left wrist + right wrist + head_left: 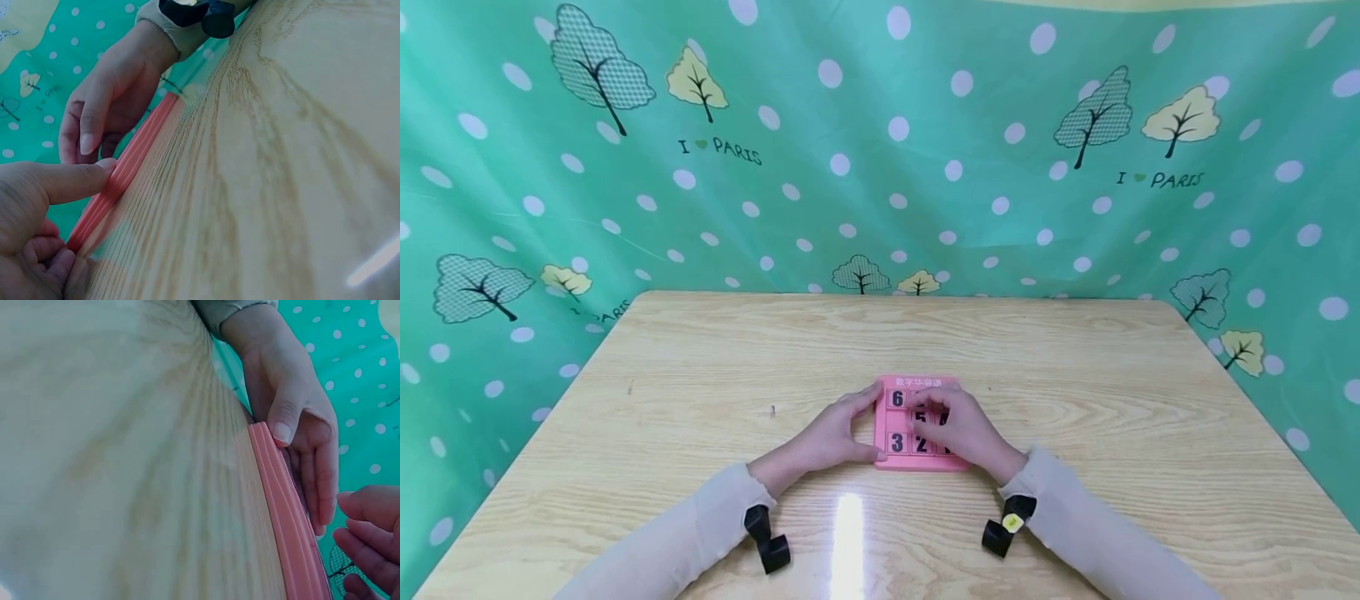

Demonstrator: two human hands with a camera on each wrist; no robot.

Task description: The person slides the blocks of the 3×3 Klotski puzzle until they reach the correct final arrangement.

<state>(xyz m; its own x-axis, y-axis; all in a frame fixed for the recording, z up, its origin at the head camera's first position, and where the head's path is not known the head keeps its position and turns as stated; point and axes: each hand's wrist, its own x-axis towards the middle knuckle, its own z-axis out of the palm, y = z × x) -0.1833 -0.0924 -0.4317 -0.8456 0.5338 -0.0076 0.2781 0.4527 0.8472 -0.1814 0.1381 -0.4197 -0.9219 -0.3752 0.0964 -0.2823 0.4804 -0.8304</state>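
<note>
A pink number slide puzzle (917, 465) lies flat on the table, its black-numbered tiles 6, 5, 3 and 2 readable. A pink gap shows below the 6, left of the 5. My left hand (831, 433) holds the puzzle's left side, thumb at the near corner and fingers at the far one. In the left wrist view that thumb (81, 181) lies on the ridged pink edge. Over the right-hand tiles is my right hand (966, 429), fingers bent, thumb and forefinger apart near the middle column. It covers several tiles. The right wrist view shows its fingertips (353, 540) spread above the board.
The wooden table (737, 350) extends around the puzzle on all sides. A green dotted curtain (910, 183) with printed trees hangs behind and beside it. Black straps (767, 537) sit on both cuffs. A bright light streak reflects off the near tabletop.
</note>
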